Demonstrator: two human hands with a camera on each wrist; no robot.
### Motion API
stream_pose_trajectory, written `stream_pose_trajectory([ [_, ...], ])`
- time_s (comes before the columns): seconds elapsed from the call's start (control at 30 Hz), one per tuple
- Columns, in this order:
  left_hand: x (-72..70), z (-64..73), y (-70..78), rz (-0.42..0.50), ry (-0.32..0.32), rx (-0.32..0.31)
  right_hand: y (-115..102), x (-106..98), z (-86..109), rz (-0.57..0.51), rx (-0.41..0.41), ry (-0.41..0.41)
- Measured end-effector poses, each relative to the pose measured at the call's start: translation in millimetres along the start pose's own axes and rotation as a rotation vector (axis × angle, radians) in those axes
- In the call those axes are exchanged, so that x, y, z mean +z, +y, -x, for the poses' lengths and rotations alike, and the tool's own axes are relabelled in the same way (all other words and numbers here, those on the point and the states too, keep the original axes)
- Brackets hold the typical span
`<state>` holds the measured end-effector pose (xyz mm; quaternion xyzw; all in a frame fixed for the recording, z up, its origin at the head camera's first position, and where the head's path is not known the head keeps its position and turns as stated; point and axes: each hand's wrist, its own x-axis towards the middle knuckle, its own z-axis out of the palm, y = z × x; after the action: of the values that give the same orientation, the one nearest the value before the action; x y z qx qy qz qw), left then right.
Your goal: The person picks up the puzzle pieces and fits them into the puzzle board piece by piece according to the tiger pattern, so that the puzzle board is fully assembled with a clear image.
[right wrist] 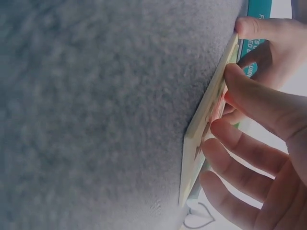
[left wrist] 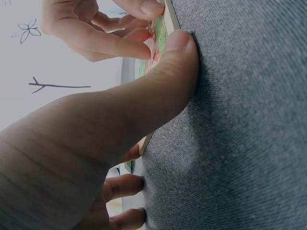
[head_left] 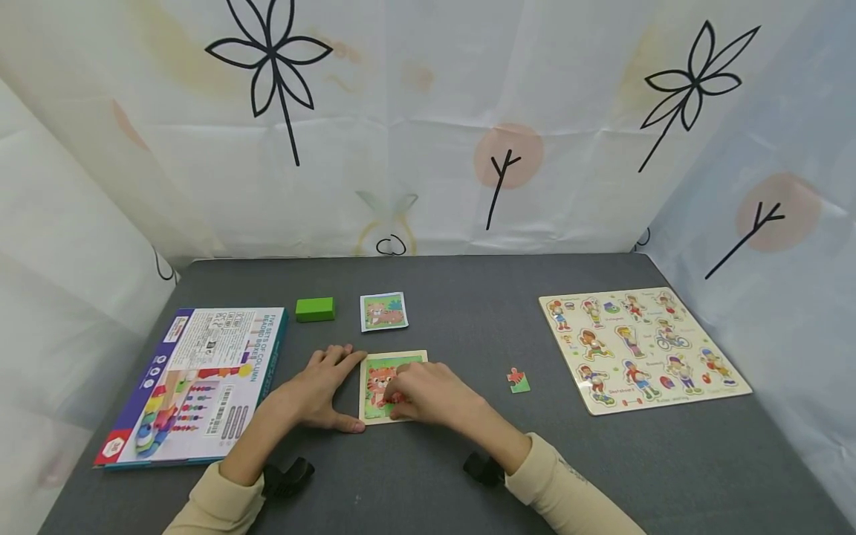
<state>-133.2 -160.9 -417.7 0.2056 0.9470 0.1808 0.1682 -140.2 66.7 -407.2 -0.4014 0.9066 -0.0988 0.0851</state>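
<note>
A small wooden puzzle board [head_left: 393,355] with a red animal picture on green lies flat in front of me. My left hand [head_left: 321,390] braces its left side, thumb at the near corner and index finger by the far corner; the other fingers rest on the cloth. My right hand [head_left: 428,394] reaches over the board's right half, thumb and index finger pinching a reddish puzzle piece [head_left: 397,398] low over the picture. Its palm hides part of the picture. A loose red and green puzzle piece [head_left: 518,380] lies on the table to the right.
A boxed toy set [head_left: 221,379] lies at the left. Behind the board are a green block [head_left: 315,309] and a square picture card [head_left: 384,311]. A larger board with printed children [head_left: 642,349] lies at the right. White patterned cloth [head_left: 428,89] encloses the table.
</note>
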Motion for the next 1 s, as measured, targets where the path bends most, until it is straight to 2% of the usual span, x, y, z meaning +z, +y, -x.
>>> stream_pose_trajectory([
  [0.4, 0.5, -1.9, -3.4, -0.003, -0.010, -0.011, 23, -18, 24.7, -0.026, 0.027, 0.071],
  [1.0, 0.3, -0.9, -3.6, -0.001, -0.001, 0.011, 84, -25, 83.2, 0.028, 0.192, 0.077],
])
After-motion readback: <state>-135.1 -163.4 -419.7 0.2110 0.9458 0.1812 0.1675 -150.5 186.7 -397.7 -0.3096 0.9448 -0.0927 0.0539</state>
